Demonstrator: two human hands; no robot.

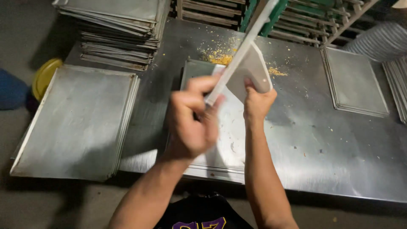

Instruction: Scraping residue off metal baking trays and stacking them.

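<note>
Left hand (190,123): nearest camera, blurred, grip closed round handle end of long flat pale scraper blade (241,51), blade slanting up and away. Right hand (256,101): grip clamped on lower edge of small pale rounded-corner metal tray (254,70), held tilted above flat steel baking tray (229,144) on table. Handling, judged: small tray light, stiff, smooth, likely slippery; hold by rim. Steel table (313,140): scuffed, yellow crumbs (220,55) scattered. Tray stacks (118,29) left and rear, single tray pile (354,82) right; racks behind, dim room.
</note>
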